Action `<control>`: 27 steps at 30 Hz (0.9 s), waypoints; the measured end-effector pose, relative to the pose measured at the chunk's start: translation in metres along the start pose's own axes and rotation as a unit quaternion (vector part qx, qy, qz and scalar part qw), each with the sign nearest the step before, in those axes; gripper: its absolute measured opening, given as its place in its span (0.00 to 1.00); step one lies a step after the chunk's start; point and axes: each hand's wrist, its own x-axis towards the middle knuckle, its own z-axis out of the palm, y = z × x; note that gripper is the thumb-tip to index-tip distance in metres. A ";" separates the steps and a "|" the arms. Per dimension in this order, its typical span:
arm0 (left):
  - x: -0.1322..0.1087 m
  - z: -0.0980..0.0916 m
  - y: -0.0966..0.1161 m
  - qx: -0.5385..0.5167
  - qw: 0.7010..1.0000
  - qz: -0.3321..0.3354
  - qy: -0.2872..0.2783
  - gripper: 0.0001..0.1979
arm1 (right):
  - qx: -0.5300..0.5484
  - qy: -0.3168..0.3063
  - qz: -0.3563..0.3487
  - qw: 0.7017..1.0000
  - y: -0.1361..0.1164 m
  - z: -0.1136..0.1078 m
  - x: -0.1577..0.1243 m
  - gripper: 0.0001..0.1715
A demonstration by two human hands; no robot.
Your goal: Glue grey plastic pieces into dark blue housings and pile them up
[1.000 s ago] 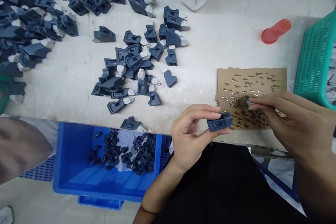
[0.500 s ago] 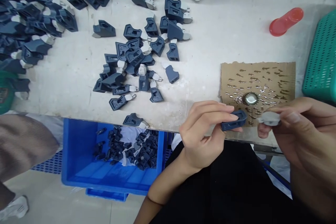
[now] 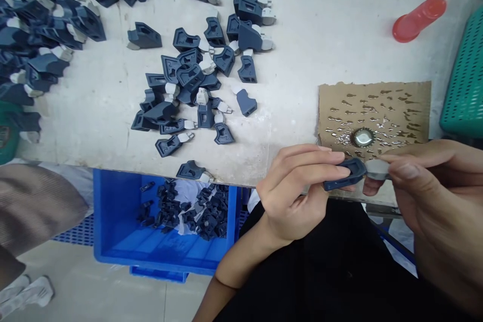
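Pinched a dark blue block point(image 3: 349, 179) between thumb and fingers of the left hand point(image 3: 292, 191), right of lower center, and a pale gray piece point(image 3: 377, 168) in the right hand point(image 3: 441, 196), both grips closed, ends meeting or nearly so, seemingly held by outer sides to free the facing ends. Had a metal cap point(image 3: 363, 137) on wet-spotted cardboard point(image 3: 332, 98) just above, apparently for easy reach.

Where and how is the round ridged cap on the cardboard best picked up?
Probably by opposite sides of its ridged rim, coming from above: the round cap lies flat on the cardboard, which blocks access from beneath.
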 end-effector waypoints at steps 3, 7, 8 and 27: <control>-0.001 0.001 0.002 0.013 1.000 0.001 0.002 0.14 | 0.009 -0.025 0.001 1.000 -0.002 0.005 0.000 0.06; -0.007 0.004 0.005 0.009 0.998 -0.054 0.022 0.13 | 0.088 -0.051 0.001 0.995 -0.001 0.015 -0.004 0.10; -0.008 0.004 0.005 0.004 0.997 -0.075 0.021 0.13 | 0.099 -0.054 0.003 0.994 0.000 0.018 -0.005 0.11; 0.071 -0.089 -0.036 0.375 0.919 0.017 0.122 0.26 | -0.073 0.175 -0.053 0.980 0.026 -0.034 0.038 0.18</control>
